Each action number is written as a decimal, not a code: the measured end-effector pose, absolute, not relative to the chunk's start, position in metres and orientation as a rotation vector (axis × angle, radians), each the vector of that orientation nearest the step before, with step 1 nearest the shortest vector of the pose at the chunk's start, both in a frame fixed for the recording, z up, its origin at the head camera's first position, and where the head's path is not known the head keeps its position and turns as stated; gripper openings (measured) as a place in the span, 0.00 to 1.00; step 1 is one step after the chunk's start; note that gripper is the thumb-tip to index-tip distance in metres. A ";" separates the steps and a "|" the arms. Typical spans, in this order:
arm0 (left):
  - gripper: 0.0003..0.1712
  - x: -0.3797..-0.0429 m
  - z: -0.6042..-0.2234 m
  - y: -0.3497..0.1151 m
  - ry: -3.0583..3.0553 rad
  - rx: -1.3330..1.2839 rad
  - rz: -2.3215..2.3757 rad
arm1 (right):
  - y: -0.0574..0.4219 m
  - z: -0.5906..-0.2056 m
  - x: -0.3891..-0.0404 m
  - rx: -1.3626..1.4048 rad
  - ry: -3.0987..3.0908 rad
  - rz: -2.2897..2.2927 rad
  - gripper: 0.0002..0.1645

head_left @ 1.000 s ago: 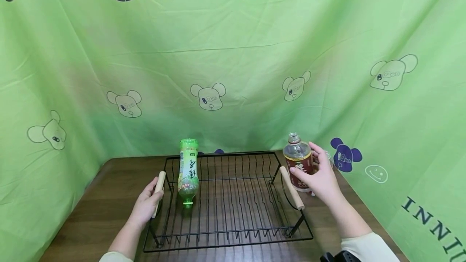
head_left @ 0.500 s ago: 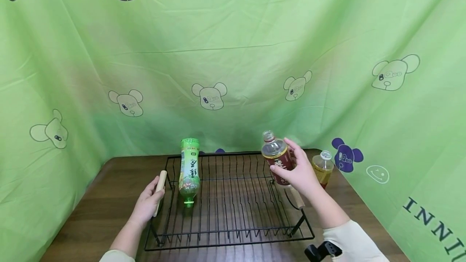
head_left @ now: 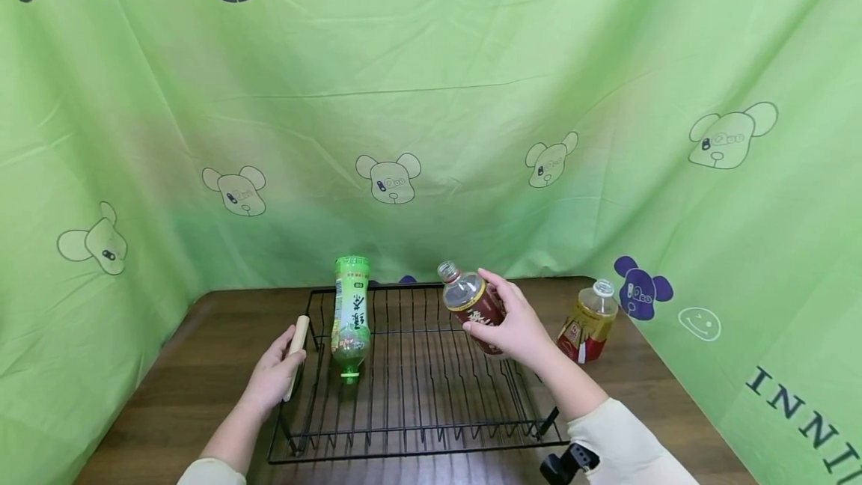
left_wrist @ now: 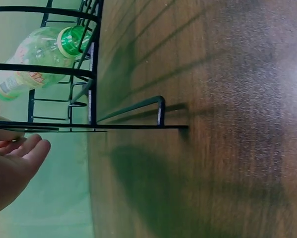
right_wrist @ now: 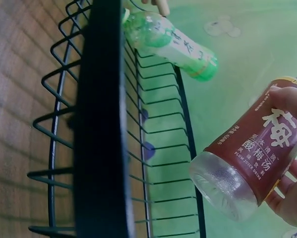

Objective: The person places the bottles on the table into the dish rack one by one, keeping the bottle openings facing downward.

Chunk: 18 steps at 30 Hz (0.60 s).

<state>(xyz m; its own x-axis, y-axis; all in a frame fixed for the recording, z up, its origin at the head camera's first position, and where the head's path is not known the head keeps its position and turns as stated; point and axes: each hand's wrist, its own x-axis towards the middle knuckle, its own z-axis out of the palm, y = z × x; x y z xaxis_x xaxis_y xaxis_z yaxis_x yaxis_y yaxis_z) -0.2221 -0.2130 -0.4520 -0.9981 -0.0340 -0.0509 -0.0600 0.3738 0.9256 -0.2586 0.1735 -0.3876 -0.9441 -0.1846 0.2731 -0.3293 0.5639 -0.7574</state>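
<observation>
My left hand [head_left: 269,374] grips the pale wooden handle [head_left: 296,350] on the left side of a black wire dish rack [head_left: 377,458]. In my right hand [head_left: 518,326] is an uncapped plastic bottle [head_left: 481,314] with a dark red plum juice label. It tilts with its neck up and to the left, above the right half of the rack. The right wrist view shows the bottle's clear base [right_wrist: 222,188] apart from the wires. A green bottle [head_left: 350,313] lies in the rack's left part, neck toward me. My right hand and forearm hide the rack's right handle.
An open bottle with a yellow and red label [head_left: 588,324] stands on the wooden table [head_left: 168,388], right of the rack. Behind the table hangs a green printed curtain [head_left: 431,111]. A black wrist camera [head_left: 569,462] sits by my right sleeve.
My right hand has carried the plum juice bottle leftward from beside the rack to above it, tilting it more. The yellow and red bottle has come into view. My left hand stays on the handle.
</observation>
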 end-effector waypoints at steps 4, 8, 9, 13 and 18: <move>0.38 -0.223 -0.448 -0.213 2.615 -0.077 1.701 | 0.166 -0.390 -0.259 0.461 -2.660 1.291 0.52; 0.42 -0.225 -0.437 -0.208 2.708 -0.077 1.654 | 0.158 -0.390 -0.258 0.506 -2.676 1.300 0.52; 0.41 -0.224 -0.432 -0.205 2.729 -0.075 1.665 | 0.157 -0.390 -0.258 0.520 -2.681 1.288 0.52; 0.40 -0.224 -0.416 -0.191 2.782 -0.021 1.752 | 0.150 -0.392 -0.256 0.579 -2.696 1.216 0.53; 0.39 -0.225 -0.400 -0.167 2.687 0.193 1.903 | 0.141 -0.392 -0.252 0.642 -2.707 1.173 0.52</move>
<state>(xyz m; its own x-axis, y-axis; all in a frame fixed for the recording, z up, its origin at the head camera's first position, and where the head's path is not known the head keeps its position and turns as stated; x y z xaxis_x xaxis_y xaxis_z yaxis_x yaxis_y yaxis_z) -0.2246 -0.1674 -0.4000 -0.9810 0.0050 0.1939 0.1846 0.3316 0.9252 -0.2520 0.1409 -0.3920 -0.9024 -0.3328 0.2736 -0.4272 0.6090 -0.6682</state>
